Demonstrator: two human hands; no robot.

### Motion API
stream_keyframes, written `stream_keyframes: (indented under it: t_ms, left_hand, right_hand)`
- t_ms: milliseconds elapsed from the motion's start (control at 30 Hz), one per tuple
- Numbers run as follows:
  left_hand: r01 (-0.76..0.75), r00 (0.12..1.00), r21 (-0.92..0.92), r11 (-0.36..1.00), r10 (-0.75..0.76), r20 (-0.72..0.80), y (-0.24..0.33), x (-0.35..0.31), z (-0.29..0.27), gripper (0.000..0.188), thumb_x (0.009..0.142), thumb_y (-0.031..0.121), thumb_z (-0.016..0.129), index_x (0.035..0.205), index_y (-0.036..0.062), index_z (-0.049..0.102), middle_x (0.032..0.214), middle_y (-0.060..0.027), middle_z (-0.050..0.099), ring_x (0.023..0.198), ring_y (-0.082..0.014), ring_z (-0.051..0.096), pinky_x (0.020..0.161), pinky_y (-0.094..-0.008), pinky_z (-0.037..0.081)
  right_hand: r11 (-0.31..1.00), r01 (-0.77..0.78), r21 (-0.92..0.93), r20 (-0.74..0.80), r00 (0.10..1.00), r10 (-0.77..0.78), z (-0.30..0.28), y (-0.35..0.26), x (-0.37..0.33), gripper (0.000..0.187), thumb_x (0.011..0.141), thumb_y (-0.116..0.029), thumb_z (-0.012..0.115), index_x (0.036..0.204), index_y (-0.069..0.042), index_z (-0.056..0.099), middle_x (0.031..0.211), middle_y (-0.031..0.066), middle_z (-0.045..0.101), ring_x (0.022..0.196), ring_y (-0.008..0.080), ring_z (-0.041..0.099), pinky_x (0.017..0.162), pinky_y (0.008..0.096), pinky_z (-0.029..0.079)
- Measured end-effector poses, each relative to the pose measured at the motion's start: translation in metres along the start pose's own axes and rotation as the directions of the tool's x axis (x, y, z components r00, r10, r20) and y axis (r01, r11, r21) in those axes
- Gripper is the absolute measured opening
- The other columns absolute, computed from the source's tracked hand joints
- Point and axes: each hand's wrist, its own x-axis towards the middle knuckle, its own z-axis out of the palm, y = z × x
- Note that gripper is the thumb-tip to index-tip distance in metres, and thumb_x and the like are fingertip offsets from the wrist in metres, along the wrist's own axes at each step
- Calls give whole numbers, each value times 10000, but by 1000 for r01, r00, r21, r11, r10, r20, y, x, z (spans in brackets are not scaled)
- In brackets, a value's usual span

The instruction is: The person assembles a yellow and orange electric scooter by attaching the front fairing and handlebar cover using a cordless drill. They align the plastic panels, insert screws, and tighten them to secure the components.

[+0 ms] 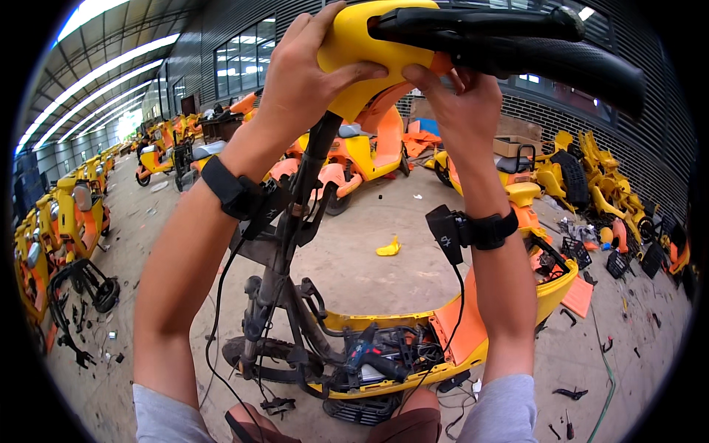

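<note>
Left hand (295, 70) has its fingers wrapped round the left side of the yellow cover (377, 33), which is up top beside the black handlebar (569, 74). Right hand (467, 100) has 1 thumb on the lower edge; fingers half hidden, can't tell if they're gripping. 1 drill (373, 358) lies in the opened-up scooter (461, 332) below.

Up top, the handlebar cover (353, 44) sits between left hand (306, 66) and right hand (469, 107); down below, a power drill (362, 353) lies inside the scooter body (441, 330)! Parked scooters (81, 203) line the far left, loose panels (598, 162) pile right, along the wall (653, 133).
</note>
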Motion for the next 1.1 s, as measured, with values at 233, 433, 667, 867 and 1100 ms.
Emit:
stream_keyframes:
  t_ms: [233, 433, 667, 867, 1100]
  left_hand:
    - [43, 999, 207, 977, -42, -11, 9, -16, -2, 944, 661, 416, 847, 1357, -50, 413, 1029, -175, 568, 982, -274, 575, 835, -366, 474]
    - [348, 878, 469, 812, -458, 141, 21, -44, 16, 994, 564, 540, 842, 1226, -92, 456, 938, -185, 568, 884, -319, 589, 772, -399, 488]
    - [307, 889, 597, 741, -447, 99, 17, -49, 28, 743, 622, 580, 750, 937, -63, 550, 842, -190, 596, 749, -334, 610, 694, -414, 501]
    - [238, 919, 564, 791, -371, 132, 7, -52, 28, 659, 686, 530, 712, 910, -66, 542, 830, -204, 577, 785, -340, 589, 690, -407, 488]
    - [268, 911, 514, 815, -388, 139, 7, -51, 27, 645, 677, 497, 729, 940, -54, 524, 877, -190, 562, 815, -332, 578, 688, -411, 490]
  right_hand:
    - [988, -148, -41, -94, 985, 143, 10, -8, 2, 476, 698, -270, 866, 1054, -56, 632, 993, 44, 672, 950, 132, 623, 952, 335, 468]
    - [986, -168, 14, -120, 978, 168, 16, -16, 0, 492, 697, -273, 867, 1062, -55, 620, 973, 27, 670, 953, 136, 626, 957, 362, 473]
    - [976, -203, 77, -137, 968, 212, 25, -37, 2, 305, 837, -189, 737, 1063, -26, 611, 986, 23, 615, 896, 88, 545, 806, 237, 429]
    - [911, -153, 384, -125, 969, 215, 19, -7, -5, 342, 821, -163, 754, 1082, -25, 581, 1045, 42, 605, 952, 114, 551, 827, 250, 441]
    - [900, -157, 406, -80, 975, 206, 20, 22, -22, 615, 795, -209, 786, 1265, -57, 419, 1231, 84, 499, 1174, 180, 480, 983, 329, 445]
